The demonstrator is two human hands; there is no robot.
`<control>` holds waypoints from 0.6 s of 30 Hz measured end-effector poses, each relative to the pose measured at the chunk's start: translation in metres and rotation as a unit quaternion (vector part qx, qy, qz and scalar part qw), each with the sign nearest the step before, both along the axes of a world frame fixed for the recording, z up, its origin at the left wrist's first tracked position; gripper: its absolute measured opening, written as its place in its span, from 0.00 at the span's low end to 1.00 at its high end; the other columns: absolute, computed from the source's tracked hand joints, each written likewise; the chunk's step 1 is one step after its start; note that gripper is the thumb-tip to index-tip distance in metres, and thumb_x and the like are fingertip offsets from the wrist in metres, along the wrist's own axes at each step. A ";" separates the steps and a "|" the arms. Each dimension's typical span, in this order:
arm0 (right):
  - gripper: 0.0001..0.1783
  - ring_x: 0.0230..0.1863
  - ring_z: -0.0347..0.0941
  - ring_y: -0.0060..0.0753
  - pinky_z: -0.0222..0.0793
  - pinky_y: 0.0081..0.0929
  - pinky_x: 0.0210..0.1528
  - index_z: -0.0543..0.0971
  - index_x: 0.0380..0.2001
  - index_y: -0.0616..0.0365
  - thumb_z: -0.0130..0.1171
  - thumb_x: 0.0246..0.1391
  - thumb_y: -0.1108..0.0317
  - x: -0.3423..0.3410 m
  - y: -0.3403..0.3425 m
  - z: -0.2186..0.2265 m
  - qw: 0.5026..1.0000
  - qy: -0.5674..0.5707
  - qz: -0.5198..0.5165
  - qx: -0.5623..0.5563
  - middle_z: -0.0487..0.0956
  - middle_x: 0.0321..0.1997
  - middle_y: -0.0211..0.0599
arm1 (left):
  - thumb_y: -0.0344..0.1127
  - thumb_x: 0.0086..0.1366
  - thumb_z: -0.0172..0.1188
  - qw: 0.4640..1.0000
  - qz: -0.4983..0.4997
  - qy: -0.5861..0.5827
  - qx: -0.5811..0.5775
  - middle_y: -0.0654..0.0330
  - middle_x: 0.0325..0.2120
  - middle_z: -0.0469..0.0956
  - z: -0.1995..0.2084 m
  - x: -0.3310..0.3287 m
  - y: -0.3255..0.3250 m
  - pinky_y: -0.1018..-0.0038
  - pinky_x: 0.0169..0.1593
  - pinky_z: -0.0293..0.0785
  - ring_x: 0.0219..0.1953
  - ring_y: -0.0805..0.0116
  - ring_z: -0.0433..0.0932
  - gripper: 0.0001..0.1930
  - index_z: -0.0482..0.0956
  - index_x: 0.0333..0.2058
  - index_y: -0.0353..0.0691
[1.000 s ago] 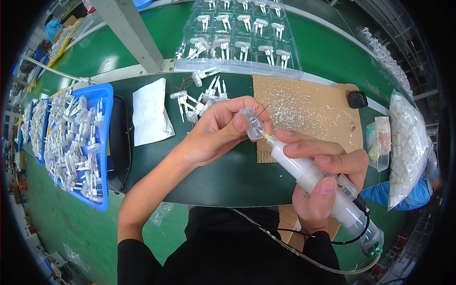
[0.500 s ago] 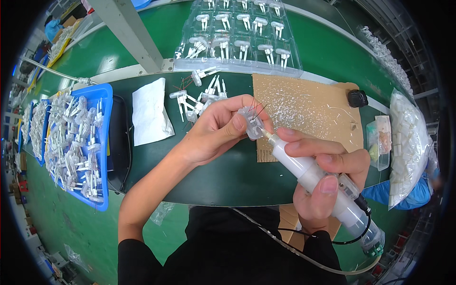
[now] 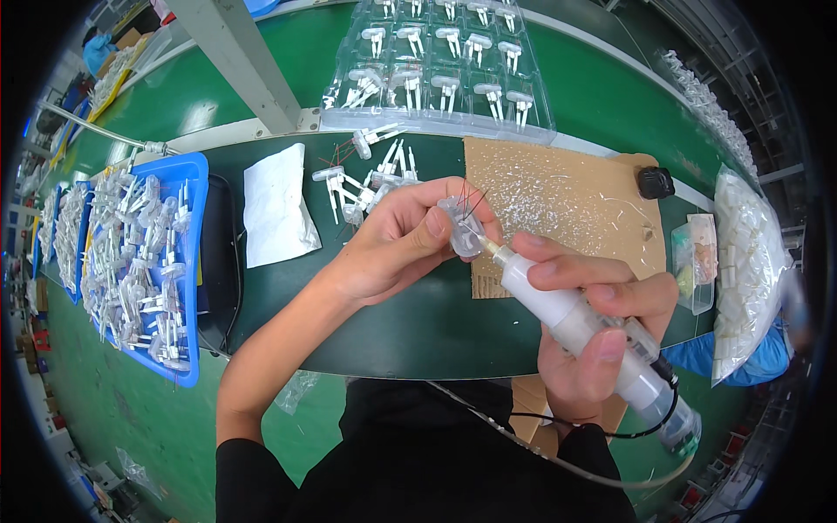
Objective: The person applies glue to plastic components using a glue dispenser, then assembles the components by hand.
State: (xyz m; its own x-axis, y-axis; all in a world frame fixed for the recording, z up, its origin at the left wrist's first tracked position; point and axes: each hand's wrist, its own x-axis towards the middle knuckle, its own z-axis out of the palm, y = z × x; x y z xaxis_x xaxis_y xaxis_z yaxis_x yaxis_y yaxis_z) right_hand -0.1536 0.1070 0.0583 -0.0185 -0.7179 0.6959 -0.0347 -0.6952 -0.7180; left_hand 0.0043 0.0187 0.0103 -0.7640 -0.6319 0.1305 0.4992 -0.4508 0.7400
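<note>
Between the thumb and fingers of my left hand (image 3: 403,240) is a small clear plastic part (image 3: 464,228) with thin red and black wires sticking up. My right hand (image 3: 602,314) wraps around a glue syringe (image 3: 567,315), its barrel filled with white and a hose and cable at its rear. The syringe's narrow nozzle points up and left at the plastic part, at or very near its edge; exact contact is hard to tell. Just beyond my left hand lies a loose group of white-legged plastic parts (image 3: 381,174), some with red wires.
A blue bin (image 3: 193,261) full of similar parts stands left, beside a white cloth (image 3: 275,209). Cardboard (image 3: 567,209) with white scraps lies right, near a black object (image 3: 656,181), a clear box (image 3: 697,261) and a stuffed bag (image 3: 748,270). A clear tray (image 3: 436,122) of parts sits at back.
The rear of the syringe and its hose have risen slightly, and my right thumb has shifted a little. My left hand and the plastic part stay almost in place.
</note>
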 end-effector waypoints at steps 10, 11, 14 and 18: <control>0.12 0.35 0.76 0.51 0.72 0.48 0.46 0.65 0.32 0.63 0.43 0.58 0.63 -0.051 -0.027 0.003 0.980 -0.070 -0.175 0.064 0.76 0.28 0.54 | 0.55 0.68 0.38 0.992 0.061 -0.052 0.095 0.66 0.31 0.65 0.009 -0.002 -0.009 0.78 0.37 0.59 0.29 0.77 0.58 0.30 0.60 0.57 0.36; 0.10 0.34 0.77 0.44 0.73 0.40 0.43 0.65 0.30 0.64 0.46 0.58 0.66 -0.059 -0.032 -0.006 0.971 -0.032 -0.209 0.112 0.78 0.28 0.52 | 0.56 0.69 0.36 0.993 0.056 -0.047 0.097 0.67 0.30 0.65 0.007 0.000 -0.009 0.79 0.36 0.58 0.28 0.77 0.57 0.30 0.59 0.57 0.36; 0.08 0.32 0.77 0.34 0.73 0.29 0.38 0.67 0.27 0.64 0.50 0.56 0.70 -0.077 -0.036 -0.028 0.950 0.023 -0.255 0.180 0.79 0.26 0.48 | 0.56 0.69 0.32 0.992 0.075 -0.073 0.072 0.65 0.29 0.65 0.010 -0.003 -0.003 0.80 0.31 0.57 0.24 0.77 0.54 0.28 0.60 0.56 0.40; 0.06 0.29 0.76 0.27 0.71 0.24 0.34 0.68 0.26 0.63 0.51 0.54 0.72 -0.080 -0.034 -0.036 0.931 0.049 -0.274 0.236 0.80 0.25 0.44 | 0.55 0.70 0.33 0.992 0.078 -0.094 -0.003 0.62 0.31 0.67 0.003 -0.001 -0.006 0.80 0.27 0.56 0.21 0.77 0.54 0.25 0.64 0.52 0.42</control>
